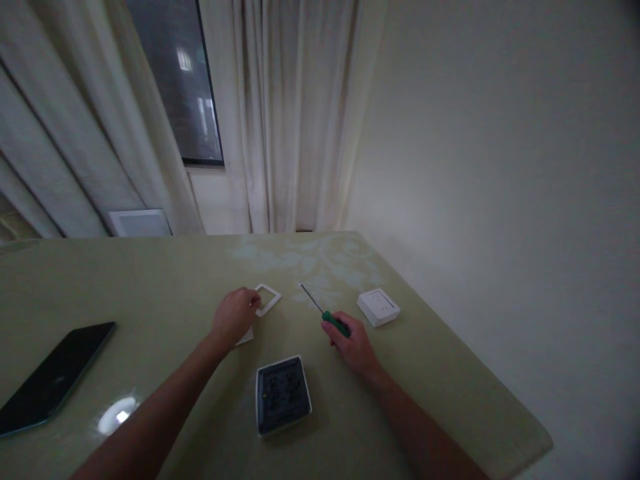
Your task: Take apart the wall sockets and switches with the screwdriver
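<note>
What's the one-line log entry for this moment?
left hand: touching white frame, grip unclear | right hand: grip shut on green screwdriver | table: dark socket base near, white socket right, black tablet left

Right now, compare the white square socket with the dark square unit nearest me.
The white square socket has a pale face; the dark square unit is dark grey inside a white rim. The socket lies right of the right hand; the unit lies nearer, left of it. Both lie flat.
</note>
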`<state>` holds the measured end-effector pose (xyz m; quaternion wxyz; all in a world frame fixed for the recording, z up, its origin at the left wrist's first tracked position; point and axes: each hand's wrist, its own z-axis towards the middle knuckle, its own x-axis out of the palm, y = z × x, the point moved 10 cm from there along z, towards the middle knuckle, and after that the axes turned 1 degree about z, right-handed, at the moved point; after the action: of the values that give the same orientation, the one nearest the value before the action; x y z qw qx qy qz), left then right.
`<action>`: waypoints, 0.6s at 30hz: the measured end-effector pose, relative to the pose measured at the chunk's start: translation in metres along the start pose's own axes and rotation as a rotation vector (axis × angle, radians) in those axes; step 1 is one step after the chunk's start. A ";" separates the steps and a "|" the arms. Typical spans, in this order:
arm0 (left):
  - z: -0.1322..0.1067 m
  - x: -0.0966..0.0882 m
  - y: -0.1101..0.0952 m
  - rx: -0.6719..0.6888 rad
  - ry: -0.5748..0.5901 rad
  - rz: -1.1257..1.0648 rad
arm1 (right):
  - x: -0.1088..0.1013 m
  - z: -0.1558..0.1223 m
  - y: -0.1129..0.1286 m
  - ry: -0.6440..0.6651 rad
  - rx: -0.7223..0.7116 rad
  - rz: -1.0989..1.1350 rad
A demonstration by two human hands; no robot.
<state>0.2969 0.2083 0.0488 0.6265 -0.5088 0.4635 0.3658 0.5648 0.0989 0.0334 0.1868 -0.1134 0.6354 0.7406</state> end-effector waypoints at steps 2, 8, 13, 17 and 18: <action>0.015 0.008 0.003 -0.028 0.044 0.044 | 0.000 -0.002 -0.001 0.016 0.007 0.024; 0.033 0.028 0.002 -0.042 0.131 0.130 | -0.001 0.002 -0.006 0.025 0.019 0.038; 0.031 0.036 -0.009 0.059 0.141 0.178 | 0.000 0.004 -0.008 0.024 0.013 0.054; 0.025 0.037 -0.017 0.116 0.102 0.194 | 0.000 0.003 -0.007 0.027 0.015 0.053; 0.023 0.036 -0.019 0.125 0.089 0.193 | 0.000 0.002 -0.006 0.025 0.015 0.050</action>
<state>0.3305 0.2264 0.0209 0.5977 -0.4376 0.5593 0.3720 0.5675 0.1021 0.0281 0.1611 -0.1052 0.6459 0.7388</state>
